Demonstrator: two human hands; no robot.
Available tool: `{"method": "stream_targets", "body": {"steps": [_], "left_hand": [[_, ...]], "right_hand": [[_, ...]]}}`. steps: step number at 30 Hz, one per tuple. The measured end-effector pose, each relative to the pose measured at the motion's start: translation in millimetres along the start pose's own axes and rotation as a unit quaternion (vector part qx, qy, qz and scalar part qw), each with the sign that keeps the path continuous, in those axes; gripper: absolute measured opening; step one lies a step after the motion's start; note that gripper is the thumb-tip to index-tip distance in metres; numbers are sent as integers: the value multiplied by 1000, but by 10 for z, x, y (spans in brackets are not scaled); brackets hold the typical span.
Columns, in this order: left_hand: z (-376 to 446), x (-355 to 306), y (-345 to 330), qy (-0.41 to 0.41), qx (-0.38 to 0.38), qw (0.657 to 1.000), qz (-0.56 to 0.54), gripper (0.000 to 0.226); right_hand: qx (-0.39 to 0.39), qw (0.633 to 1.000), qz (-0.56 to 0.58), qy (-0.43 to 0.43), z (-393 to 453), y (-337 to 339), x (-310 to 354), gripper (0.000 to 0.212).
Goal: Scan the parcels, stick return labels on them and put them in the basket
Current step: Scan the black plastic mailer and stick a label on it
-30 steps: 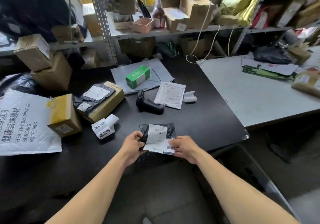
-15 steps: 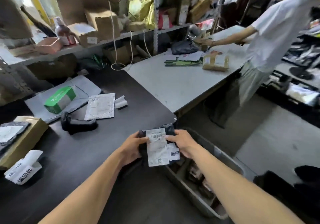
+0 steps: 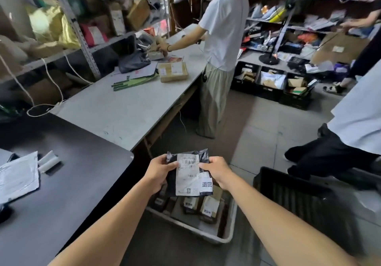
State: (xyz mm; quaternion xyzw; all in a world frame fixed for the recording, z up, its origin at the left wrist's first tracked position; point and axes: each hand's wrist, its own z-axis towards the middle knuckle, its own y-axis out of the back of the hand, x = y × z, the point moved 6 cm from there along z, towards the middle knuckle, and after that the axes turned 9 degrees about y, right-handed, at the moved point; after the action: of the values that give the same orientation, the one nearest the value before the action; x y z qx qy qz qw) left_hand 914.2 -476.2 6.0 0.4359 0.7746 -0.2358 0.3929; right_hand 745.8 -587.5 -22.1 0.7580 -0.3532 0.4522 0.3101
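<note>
Black table (image 3: 68, 183) with white mailer (image 3: 18, 177); grey table (image 3: 127, 109) with cardboard box (image 3: 173, 72)

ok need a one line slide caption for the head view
Both hands, left and right, hold a labelled black parcel above the white basket of returns.

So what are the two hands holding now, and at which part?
A black parcel bag: the left hand grips its left edge, the right hand its right edge.
</note>
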Motion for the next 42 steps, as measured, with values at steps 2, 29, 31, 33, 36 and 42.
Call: {"method": "stream_targets", "body": {"steps": [2, 29, 31, 33, 36, 42], "left_hand": [[187, -44, -227, 4, 21, 1000, 15, 16], [3924, 2620, -812, 270, -3, 955, 121, 29], [4130, 2920, -873, 279, -7, 953, 121, 24], [4302, 3136, -945, 288, -7, 948, 136, 24], [4584, 3427, -1025, 288, 2, 944, 161, 23], [4879, 3740, -1168, 315, 24, 932, 175, 27]], "right_hand": [[-26, 1000, 9, -14, 77, 218, -84, 11], [-107, 968, 14, -228, 2531, 313, -3464, 6], [-114, 964, 3, -240, 2676, 312, -3824, 8], [-119, 959, -2, -256, 2792, 323, -4141, 13], [-120, 953, -11, -278, 2964, 316, -4578, 23], [-132, 947, -22, -293, 3129, 362, -4944, 27]]}}
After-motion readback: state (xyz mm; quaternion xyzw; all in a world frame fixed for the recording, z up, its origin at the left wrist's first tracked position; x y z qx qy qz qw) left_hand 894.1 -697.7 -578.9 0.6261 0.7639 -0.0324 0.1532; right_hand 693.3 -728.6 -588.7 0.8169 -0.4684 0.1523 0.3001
